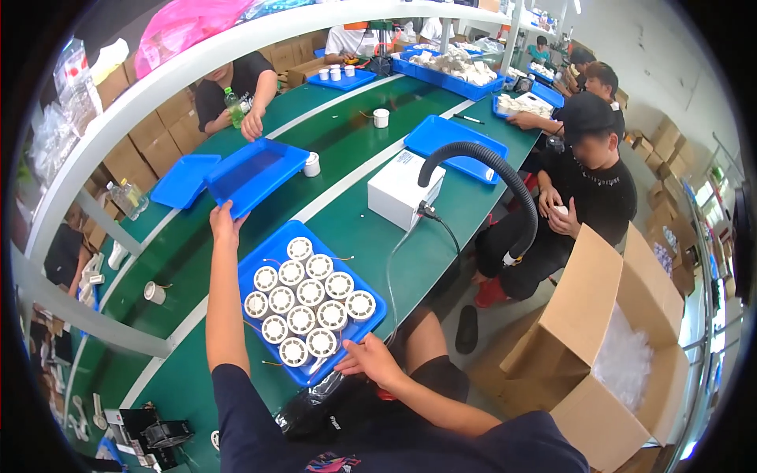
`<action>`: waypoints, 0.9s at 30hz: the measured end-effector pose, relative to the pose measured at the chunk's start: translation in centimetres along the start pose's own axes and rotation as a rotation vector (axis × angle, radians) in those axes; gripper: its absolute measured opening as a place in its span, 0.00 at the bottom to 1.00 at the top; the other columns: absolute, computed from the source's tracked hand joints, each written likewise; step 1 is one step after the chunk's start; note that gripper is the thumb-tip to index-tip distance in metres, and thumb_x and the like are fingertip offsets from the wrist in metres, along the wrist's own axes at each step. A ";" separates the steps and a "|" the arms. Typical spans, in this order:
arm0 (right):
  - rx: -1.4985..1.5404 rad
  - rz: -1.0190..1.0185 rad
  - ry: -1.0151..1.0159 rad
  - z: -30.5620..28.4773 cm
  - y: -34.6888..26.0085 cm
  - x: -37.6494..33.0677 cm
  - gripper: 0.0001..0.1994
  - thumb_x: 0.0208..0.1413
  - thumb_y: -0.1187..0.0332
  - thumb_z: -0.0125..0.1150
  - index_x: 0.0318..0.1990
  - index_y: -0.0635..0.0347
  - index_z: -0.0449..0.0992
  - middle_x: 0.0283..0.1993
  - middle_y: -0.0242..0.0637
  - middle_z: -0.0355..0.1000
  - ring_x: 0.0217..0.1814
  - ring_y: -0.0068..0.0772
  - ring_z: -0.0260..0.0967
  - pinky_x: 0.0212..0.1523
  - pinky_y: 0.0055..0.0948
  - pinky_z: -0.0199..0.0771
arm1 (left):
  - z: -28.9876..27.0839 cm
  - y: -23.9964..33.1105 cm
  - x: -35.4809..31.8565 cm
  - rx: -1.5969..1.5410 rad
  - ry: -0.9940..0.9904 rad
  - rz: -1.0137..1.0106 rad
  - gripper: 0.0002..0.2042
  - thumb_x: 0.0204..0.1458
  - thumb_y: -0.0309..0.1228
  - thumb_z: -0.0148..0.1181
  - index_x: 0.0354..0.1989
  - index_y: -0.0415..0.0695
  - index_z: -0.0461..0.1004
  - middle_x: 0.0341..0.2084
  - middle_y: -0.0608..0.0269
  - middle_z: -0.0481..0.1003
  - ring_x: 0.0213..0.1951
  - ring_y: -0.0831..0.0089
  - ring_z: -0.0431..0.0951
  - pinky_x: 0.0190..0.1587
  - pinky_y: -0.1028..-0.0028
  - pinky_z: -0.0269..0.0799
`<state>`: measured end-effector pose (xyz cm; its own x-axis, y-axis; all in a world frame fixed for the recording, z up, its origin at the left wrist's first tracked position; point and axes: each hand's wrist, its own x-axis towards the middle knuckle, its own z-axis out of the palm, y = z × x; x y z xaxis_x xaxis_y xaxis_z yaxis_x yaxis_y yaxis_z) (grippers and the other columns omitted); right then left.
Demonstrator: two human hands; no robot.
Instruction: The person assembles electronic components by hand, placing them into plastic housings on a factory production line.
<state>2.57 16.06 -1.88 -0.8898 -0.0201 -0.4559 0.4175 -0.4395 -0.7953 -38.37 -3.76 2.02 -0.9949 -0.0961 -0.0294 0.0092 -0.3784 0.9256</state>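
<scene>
**Two hands on two blue trays at the green table**

The left hand (226, 221) reaches far forward, its fingers closed on the near corner of an empty blue tray (256, 175), which is tilted up off the green table (347, 142) and rests partly over another empty blue tray (184, 180) to its left. The right hand (371, 359) sits at the near edge of a full blue tray (374, 315), fingers spread loosely against its rim and over a bit of clear plastic wrap (325, 364) there; it touches the tray rather than gripping it.

The full tray lies flat on the table directly in front of the person, between the two arms, and carries rows of round white parts (307, 303) with thin wires trailing from a few.

Just beyond this tray stands a white box (397, 189), with a black ribbed hose (505, 185) arching over it toward the table's right edge. A single white part (312, 165) stands beside the lifted tray. To the right, off the table, an open cardboard box (607, 339) holds clear plastic. Other people sit along both sides of the table further on.
</scene>
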 end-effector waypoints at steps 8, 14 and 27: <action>-0.027 -0.011 -0.003 -1.0 0.2 0.6 0.15 0.68 0.61 0.51 0.50 0.67 0.65 0.41 0.46 0.77 0.38 0.37 0.81 0.36 0.29 0.83 | 1.8 0.2 2.2 0.007 0.009 0.039 0.14 0.59 0.26 0.51 0.50 0.30 0.67 0.46 0.48 0.71 0.49 0.55 0.76 0.50 0.53 0.81; -0.017 -0.025 0.008 1.0 0.8 0.3 0.15 0.67 0.61 0.53 0.44 0.68 0.64 0.35 0.51 0.76 0.36 0.39 0.81 0.35 0.29 0.83 | 1.8 1.8 1.4 0.208 0.096 0.118 0.23 0.60 0.35 0.57 0.55 0.29 0.64 0.49 0.42 0.70 0.49 0.55 0.76 0.50 0.61 0.79; -0.365 -0.147 -0.041 -2.6 -1.4 -8.2 0.11 0.66 0.64 0.53 0.44 0.65 0.69 0.34 0.42 0.77 0.30 0.29 0.78 0.31 0.26 0.79 | 7.6 -0.8 -30.3 1.298 -1.261 0.861 0.30 0.47 0.32 0.67 0.61 0.44 0.67 0.61 0.40 0.62 0.60 0.43 0.65 0.64 0.53 0.59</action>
<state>9.71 19.15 1.96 -0.9484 -0.0199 -0.3165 0.3169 -0.0919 -0.9440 -8.94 6.42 5.03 -0.2731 0.9440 0.1850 0.9447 0.2268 0.2370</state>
